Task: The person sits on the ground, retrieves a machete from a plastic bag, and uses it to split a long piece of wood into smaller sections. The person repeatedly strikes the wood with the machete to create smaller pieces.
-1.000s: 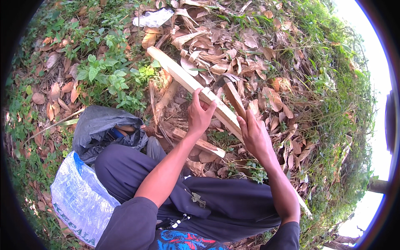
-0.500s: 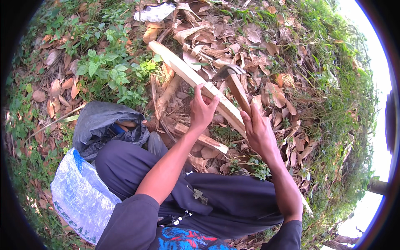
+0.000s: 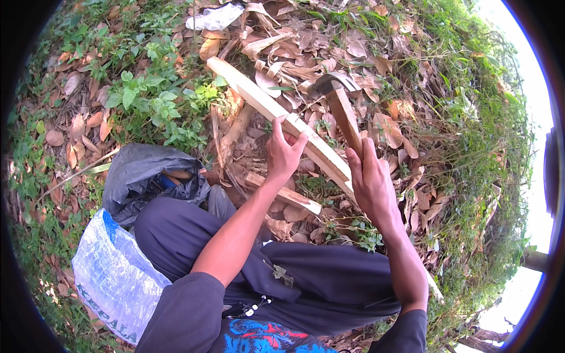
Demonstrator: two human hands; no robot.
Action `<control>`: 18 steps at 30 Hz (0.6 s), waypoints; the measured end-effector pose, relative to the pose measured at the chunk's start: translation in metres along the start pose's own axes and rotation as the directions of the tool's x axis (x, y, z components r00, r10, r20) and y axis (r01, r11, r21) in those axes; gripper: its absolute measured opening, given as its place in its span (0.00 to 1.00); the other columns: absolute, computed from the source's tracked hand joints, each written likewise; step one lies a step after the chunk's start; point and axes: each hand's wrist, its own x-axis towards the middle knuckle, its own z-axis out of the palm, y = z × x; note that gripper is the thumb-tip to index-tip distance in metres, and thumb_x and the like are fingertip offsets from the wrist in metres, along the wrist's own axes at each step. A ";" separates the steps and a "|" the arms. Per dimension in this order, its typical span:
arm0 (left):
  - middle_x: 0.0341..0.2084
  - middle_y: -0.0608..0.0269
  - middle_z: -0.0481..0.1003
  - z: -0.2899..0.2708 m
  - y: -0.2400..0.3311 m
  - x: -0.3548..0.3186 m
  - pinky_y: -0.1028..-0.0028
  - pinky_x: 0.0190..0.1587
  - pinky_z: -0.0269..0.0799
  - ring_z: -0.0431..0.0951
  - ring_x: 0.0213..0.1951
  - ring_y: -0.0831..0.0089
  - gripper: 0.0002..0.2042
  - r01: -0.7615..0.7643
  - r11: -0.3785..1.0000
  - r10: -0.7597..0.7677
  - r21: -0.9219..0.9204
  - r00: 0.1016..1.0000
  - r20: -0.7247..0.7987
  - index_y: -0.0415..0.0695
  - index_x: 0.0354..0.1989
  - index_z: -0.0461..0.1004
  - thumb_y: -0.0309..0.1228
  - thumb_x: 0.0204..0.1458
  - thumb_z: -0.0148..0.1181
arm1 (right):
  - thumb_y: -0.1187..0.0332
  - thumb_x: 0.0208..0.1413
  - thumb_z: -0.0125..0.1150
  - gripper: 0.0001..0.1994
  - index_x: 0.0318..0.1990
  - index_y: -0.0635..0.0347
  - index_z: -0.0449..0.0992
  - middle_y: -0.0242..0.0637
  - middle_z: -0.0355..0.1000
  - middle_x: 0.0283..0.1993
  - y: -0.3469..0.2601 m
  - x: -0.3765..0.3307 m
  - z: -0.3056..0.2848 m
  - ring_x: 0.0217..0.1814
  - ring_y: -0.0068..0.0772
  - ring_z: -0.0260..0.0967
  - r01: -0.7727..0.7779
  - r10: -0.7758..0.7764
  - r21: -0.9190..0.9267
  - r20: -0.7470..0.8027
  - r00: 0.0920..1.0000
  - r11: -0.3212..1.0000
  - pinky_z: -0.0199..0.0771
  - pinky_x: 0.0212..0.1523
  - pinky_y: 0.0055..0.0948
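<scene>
A long pale wooden strip (image 3: pixel 259 101) lies slantwise in front of me, from the upper left down toward my right hand. My left hand (image 3: pixel 284 152) grips its near edge around the middle, thumb and fingers bent against the wood. Whether a small piece is pinched between those fingertips, I cannot tell. In my right hand (image 3: pixel 374 185) is a claw hammer (image 3: pixel 344 117), my fingers closed round its wooden handle. Its dark metal head stands off to the right of the strip, apart from it. A shorter wooden piece (image 3: pixel 283 193) rests on the ground below the strip.
By my left knee, a dark plastic bag (image 3: pixel 147 170) lies with its mouth spread, wooden-handled items inside. A white and blue woven sack (image 3: pixel 115 273) is beside my left thigh. Dry leaves (image 3: pixel 376 53), green plants (image 3: pixel 153 94) and a crumpled clear plastic piece (image 3: pixel 215 17) cover the ground.
The hammer and my right hand have shifted slightly right, with the head a bit farther from the strip. My left hand and the strip have hardly moved.
</scene>
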 end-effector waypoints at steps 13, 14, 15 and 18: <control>0.24 0.58 0.76 -0.001 0.002 0.000 0.61 0.37 0.73 0.79 0.29 0.63 0.28 0.024 1.000 -0.024 -0.012 1.000 0.004 0.43 0.60 0.61 0.35 0.54 0.68 | 0.59 0.73 0.46 0.13 0.45 0.62 0.59 0.61 0.70 0.23 -0.002 -0.002 0.001 0.27 0.71 0.70 -0.047 0.049 -0.036 0.038 0.998 0.998 0.64 0.26 0.61; 0.24 0.58 0.76 -0.001 0.000 0.000 0.60 0.37 0.73 0.79 0.29 0.63 0.28 -0.016 1.000 0.016 0.024 1.000 -0.005 0.43 0.60 0.61 0.34 0.54 0.68 | 0.59 0.73 0.46 0.13 0.45 0.62 0.59 0.61 0.71 0.23 -0.003 -0.005 0.000 0.27 0.71 0.70 -0.036 0.037 -0.020 0.020 0.999 0.999 0.64 0.26 0.60; 0.24 0.58 0.76 0.000 -0.001 0.000 0.60 0.37 0.73 0.79 0.29 0.63 0.28 -0.018 1.000 0.018 0.022 1.000 -0.004 0.43 0.60 0.61 0.34 0.54 0.68 | 0.60 0.73 0.46 0.13 0.45 0.62 0.59 0.62 0.71 0.24 -0.003 -0.009 0.000 0.27 0.71 0.71 -0.024 0.024 -0.004 0.001 1.000 1.000 0.65 0.26 0.60; 0.24 0.58 0.76 0.002 0.001 0.000 0.60 0.37 0.74 0.79 0.29 0.63 0.28 0.007 1.000 -0.007 0.001 1.000 0.017 0.43 0.60 0.61 0.34 0.55 0.67 | 0.61 0.73 0.46 0.12 0.45 0.62 0.59 0.62 0.72 0.26 0.002 -0.010 0.015 0.30 0.71 0.72 0.007 -0.007 -0.016 -0.017 1.000 1.000 0.68 0.30 0.62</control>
